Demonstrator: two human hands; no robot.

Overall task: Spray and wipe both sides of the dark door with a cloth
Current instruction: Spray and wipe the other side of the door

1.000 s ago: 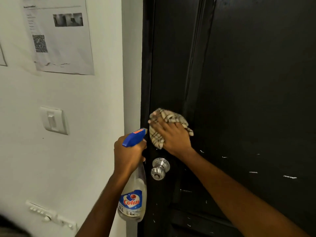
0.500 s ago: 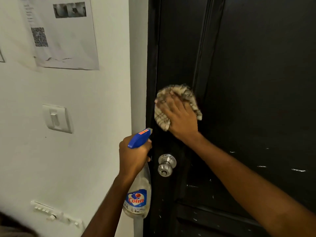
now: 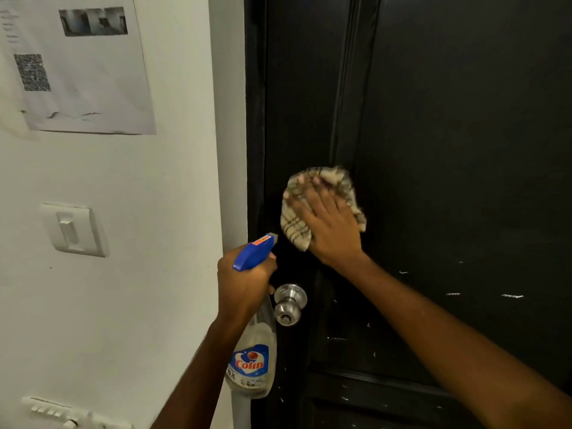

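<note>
Nearest, the left hand (image 3: 244, 284) curls its fingers round the neck of the spray bottle (image 3: 251, 365), whose blue nozzle points at the dark door (image 3: 448, 144) just above the knob (image 3: 289, 304). Farther up, the right hand (image 3: 331, 226) presses the checked cloth (image 3: 294, 226) against the door with straight, spread fingers.

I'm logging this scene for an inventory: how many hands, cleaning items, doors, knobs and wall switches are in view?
Hands: 2, left hand, right hand
Cleaning items: 2, bottle, cloth
Door: 1
Knob: 1
Switch: 1
Total: 7
</note>
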